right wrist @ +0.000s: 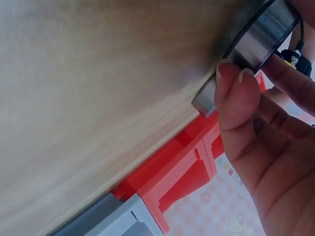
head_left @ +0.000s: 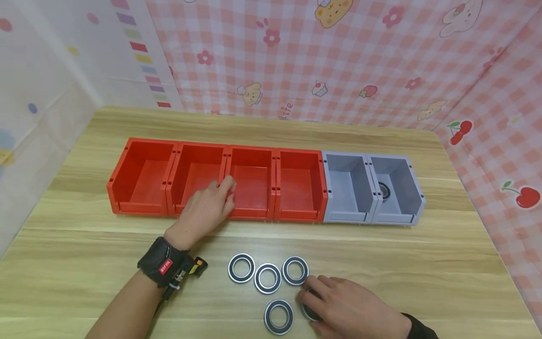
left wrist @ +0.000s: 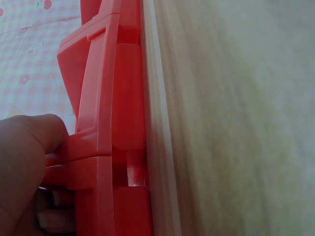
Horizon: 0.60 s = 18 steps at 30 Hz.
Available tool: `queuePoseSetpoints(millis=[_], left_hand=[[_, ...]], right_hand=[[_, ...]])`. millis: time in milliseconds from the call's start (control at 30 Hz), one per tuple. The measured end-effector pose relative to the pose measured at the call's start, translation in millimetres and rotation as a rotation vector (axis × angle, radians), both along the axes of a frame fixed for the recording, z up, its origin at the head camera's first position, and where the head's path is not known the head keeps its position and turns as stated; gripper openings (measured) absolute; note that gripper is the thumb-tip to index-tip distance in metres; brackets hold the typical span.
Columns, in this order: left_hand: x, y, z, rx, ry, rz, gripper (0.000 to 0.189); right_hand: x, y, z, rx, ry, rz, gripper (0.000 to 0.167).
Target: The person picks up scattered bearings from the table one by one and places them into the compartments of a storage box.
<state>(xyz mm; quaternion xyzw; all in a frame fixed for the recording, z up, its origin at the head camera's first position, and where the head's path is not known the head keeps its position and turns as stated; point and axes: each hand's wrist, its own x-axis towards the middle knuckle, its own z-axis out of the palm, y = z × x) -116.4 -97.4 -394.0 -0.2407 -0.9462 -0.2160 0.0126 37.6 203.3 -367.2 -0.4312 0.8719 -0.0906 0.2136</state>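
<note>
My left hand grips the joined side walls between two neighbouring red bins, thumb on one side and fingers on the other. At the front right of the table, my right hand holds a ball bearing by its outer edge, partly hidden under the fingers. The right wrist view shows that bearing's shiny steel rim between thumb and fingers. Just left of this hand lie several more black-and-silver bearings, among them one nearest the front and one close to the fingertips.
Several red bins and two grey bins stand side by side in a row across the table. One bearing leans inside the far right grey bin. Behind hangs a pink checked cloth.
</note>
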Motion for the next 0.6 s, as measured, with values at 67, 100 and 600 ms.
queuePoseSetpoints(millis=[67,100,600], left_hand=[[0.1,0.0,0.6,0.0,-0.005,0.003,0.02],[0.2,0.0,0.8,-0.001,-0.008,0.005,0.021],[0.2,0.0,-1.3,-0.003,-0.016,0.009,0.023]], right_hand=[[-1.1,0,1.7,-0.004,0.008,-0.011,0.039],[-1.8,-1,2.7,-0.006,0.014,-0.017,0.039],[-22.5,4,19.7,-0.057,0.239,-0.036,0.045]])
